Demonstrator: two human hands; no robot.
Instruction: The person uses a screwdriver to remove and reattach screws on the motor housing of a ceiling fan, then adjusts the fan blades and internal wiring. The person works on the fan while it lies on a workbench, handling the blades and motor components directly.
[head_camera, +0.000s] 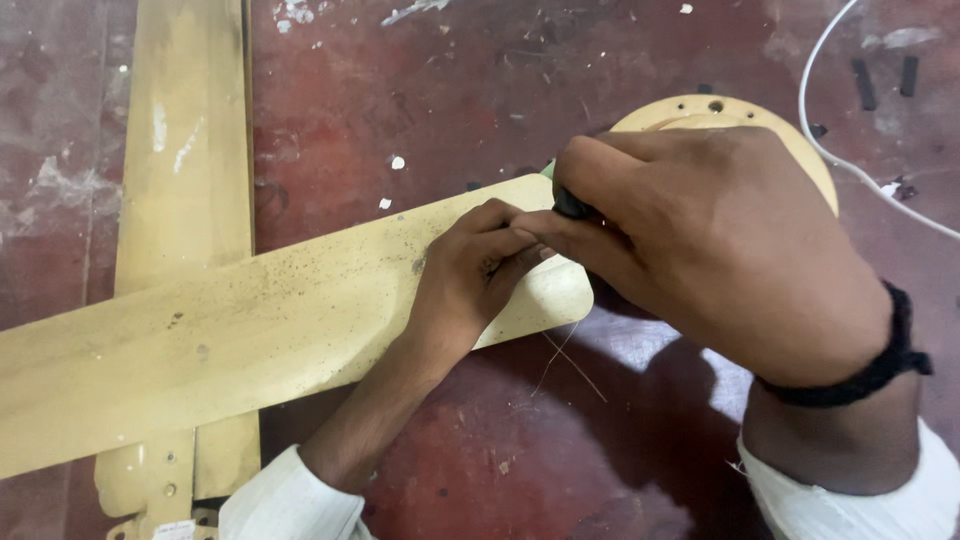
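A dusty cream ceiling-fan blade (250, 330) lies flat on the worn red floor (420, 90), its long axis running from the lower left of the view up to the right, with its rounded inner end pointing toward the round cream fan motor housing (800, 140) at upper right. It crosses over a second blade (185, 150) that lies nearly straight up and down the view. The left hand (470, 275) rests on the blade's inner end, fingers curled and pinched together at the spot where the work is. The right hand (700, 240) is closed around a dark tool handle (572, 206), of which only a small part shows, so the tip and what it bears on are hidden. The likeliest trouble is a slip: the left fingertips sit right beside the tool, and if the tool jumps off its seat under pressure it could strike them or gouge the blade. The blade is long and loose on the floor, held only at one end, so a twist could swing it off line with the housing. A white cable (830, 150) curves just past the housing and could snag a wrist
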